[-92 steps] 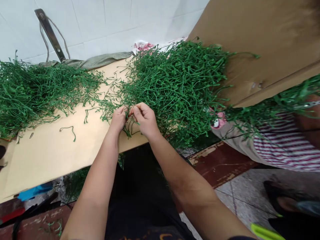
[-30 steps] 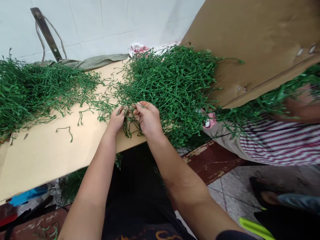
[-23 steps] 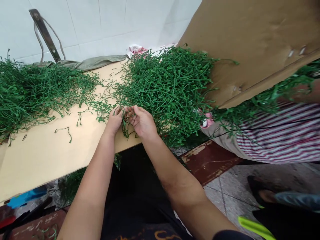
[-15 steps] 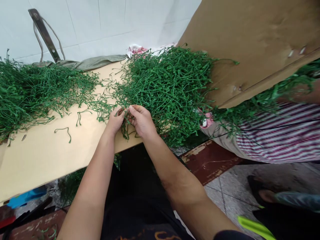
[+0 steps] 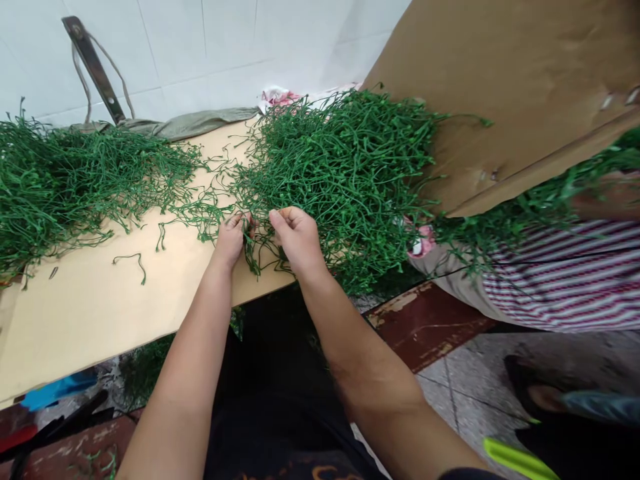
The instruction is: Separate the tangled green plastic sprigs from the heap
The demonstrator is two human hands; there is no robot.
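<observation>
Thin green stems with small buds lie in a large pile (image 5: 345, 167) on a pale board (image 5: 110, 300). A second green pile (image 5: 75, 173) covers the board's left part, with loose stems between the two. My left hand (image 5: 233, 239) is closed round a few green stems that hang down from its fingers near the board's front edge. Just to its right, my right hand (image 5: 299, 239) has thumb and forefinger pinched together at the near edge of the large pile; what they hold, if anything, is too small to tell.
A brown cardboard sheet (image 5: 525, 87) stands at the right. Behind it sits a person in a striped garment (image 5: 565, 280), with more greens. A metal bar (image 5: 93, 67) leans on the tiled wall. Grey-green cloth (image 5: 200, 123) lies along the back edge.
My right hand has moved to the right, away from my left hand, leaving a gap between them. The view has shifted slightly.
</observation>
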